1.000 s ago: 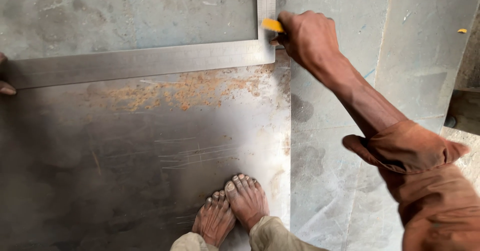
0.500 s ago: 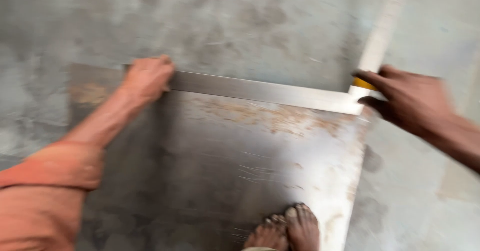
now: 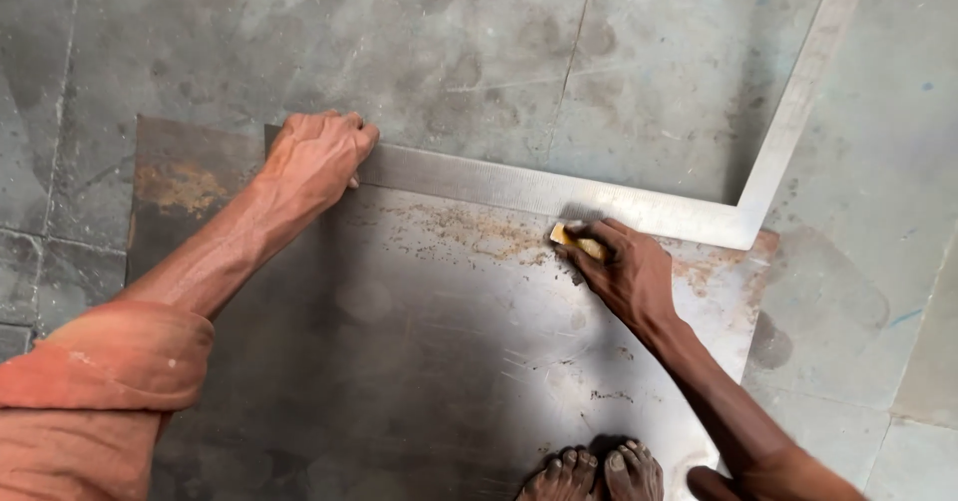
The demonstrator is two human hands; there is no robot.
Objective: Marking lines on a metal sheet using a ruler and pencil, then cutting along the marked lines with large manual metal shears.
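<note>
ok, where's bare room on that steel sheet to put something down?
Bare sheet lies between the left hand and right hand, down to the feet. The top edge is crowded: the steel square, both hands and the yellow marker.

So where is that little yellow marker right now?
In the head view, right of centre: the yellow marker is pinched in the right hand, against the steel square.

Concrete floor (image 3: 449,52) — rusty steel sheet (image 3: 419,361) flat on it.
</note>
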